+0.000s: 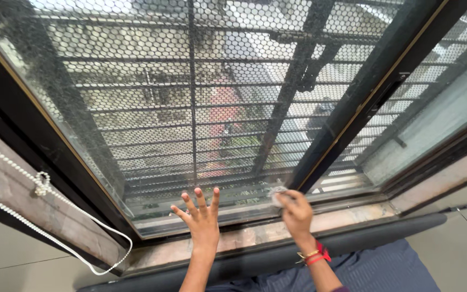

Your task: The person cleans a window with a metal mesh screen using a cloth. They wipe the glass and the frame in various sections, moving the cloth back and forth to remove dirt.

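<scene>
A large window pane [152,130] with a honeycomb mesh and metal bars behind it fills the view. My left hand [200,216] is flat against the lower glass, fingers spread, holding nothing. My right hand [296,212] is closed around a small crumpled grey cloth [277,192], pressed to the bottom of the glass beside the dark middle frame [352,103]. Red and gold bangles sit on my right wrist.
A stone sill [255,233] runs under the window with a dark rail in front of it. A white beaded blind cord [41,186] hangs in a loop on the left wall. Blue fabric [385,270] lies at the bottom edge. A second pane [433,119] lies to the right.
</scene>
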